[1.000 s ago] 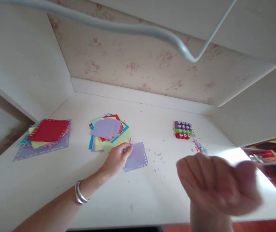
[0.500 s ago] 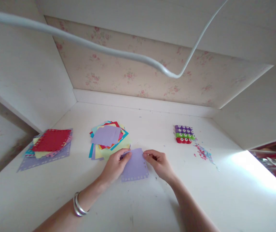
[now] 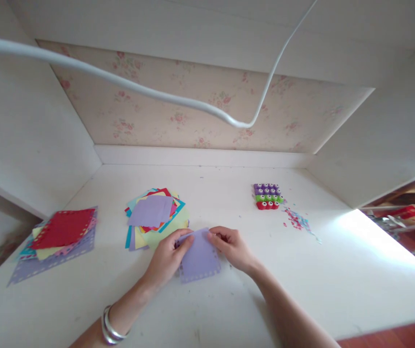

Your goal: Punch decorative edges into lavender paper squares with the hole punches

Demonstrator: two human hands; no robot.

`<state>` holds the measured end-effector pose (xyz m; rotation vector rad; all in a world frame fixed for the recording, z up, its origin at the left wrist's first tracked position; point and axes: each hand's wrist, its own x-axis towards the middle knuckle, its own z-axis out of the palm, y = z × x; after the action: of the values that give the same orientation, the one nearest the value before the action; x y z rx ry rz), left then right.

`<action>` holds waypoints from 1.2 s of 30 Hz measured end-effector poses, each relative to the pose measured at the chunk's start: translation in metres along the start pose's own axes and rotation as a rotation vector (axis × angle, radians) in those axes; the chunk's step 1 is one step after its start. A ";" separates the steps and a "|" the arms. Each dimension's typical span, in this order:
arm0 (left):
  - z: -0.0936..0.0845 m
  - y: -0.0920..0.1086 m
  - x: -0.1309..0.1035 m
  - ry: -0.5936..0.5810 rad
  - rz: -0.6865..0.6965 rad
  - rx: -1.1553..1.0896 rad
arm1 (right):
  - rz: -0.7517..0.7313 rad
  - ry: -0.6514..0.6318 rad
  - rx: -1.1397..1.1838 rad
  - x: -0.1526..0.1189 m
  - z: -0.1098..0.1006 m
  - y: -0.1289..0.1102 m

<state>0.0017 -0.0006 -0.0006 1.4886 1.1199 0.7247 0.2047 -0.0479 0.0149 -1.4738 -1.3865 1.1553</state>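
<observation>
Between my two hands is a purple sheet of paper (image 3: 199,258) with small shapes punched along its near and side edges. My left hand (image 3: 169,252) pinches its left side near the far corner, thumb on top. At the far right corner, my right hand (image 3: 232,246) grips the same sheet between thumb and bent fingers. Just beyond my left hand lies a pile of coloured paper (image 3: 153,210), a plain purple piece on top. Further left sits a stack of sheets with punched edges, topped by a red sheet (image 3: 65,228).
Small purple, green and red craft punches (image 3: 267,196) stand in rows at the back right. Beside them, tiny pink and blue paper bits (image 3: 298,220) are scattered. A white cable (image 3: 156,92) hangs across the view above the table (image 3: 222,186).
The view has shifted, so the stacks and punches appear further left. Both hands keep their hold on the purple sheet, which sits slightly lower in view.
</observation>
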 end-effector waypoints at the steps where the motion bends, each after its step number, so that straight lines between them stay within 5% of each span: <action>1: 0.000 0.000 0.000 -0.005 -0.001 -0.002 | -0.007 -0.009 -0.006 0.000 0.001 0.000; 11: 0.004 0.000 0.001 -0.013 0.001 -0.084 | 0.123 0.286 0.276 0.007 -0.010 -0.003; 25: 0.002 0.002 0.000 0.042 0.027 0.083 | 0.147 0.306 0.549 0.010 -0.011 0.004; 36: 0.002 0.002 0.001 0.043 0.024 0.055 | 0.156 0.249 0.489 0.009 -0.010 -0.002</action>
<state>0.0043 -0.0008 0.0007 1.5413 1.1642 0.7508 0.2133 -0.0381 0.0187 -1.3267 -0.7607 1.2489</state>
